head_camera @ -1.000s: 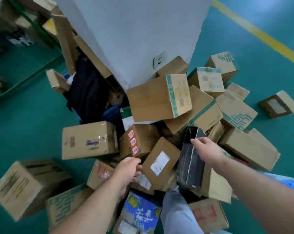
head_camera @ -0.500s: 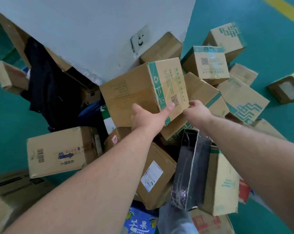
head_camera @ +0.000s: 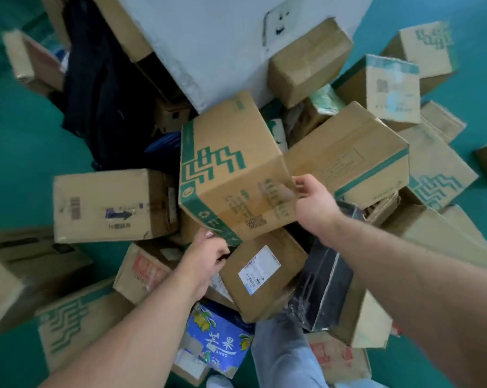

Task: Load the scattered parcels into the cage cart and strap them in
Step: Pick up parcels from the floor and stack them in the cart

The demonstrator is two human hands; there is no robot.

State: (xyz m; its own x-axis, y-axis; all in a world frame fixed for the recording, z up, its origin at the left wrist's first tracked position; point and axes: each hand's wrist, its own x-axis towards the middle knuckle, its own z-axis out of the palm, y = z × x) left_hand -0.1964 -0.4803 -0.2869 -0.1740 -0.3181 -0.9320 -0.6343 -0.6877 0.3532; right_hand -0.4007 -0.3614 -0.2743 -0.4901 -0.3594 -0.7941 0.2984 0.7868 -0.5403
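A brown cardboard parcel with green printed bands (head_camera: 231, 169) is tilted up above the pile, held between both hands. My left hand (head_camera: 206, 257) grips its lower left corner from beneath. My right hand (head_camera: 313, 204) grips its right edge, thumb on the printed face. Many more cardboard parcels lie scattered around it on the green floor, among them a labelled brown one (head_camera: 260, 273) just below and a black wrapped one (head_camera: 324, 287) under my right forearm. The cage cart is not in view.
A white pillar with a wall socket (head_camera: 277, 26) rises behind the pile. Dark clothing (head_camera: 105, 88) hangs left of it. A blue fruit carton (head_camera: 218, 337) and my jeans leg (head_camera: 281, 351) are at the bottom. Bare green floor (head_camera: 27, 141) lies to the left.
Both hands reached up from the lower parcels to the green-banded parcel, took hold of it, and have lifted and turned it off the pile toward me.
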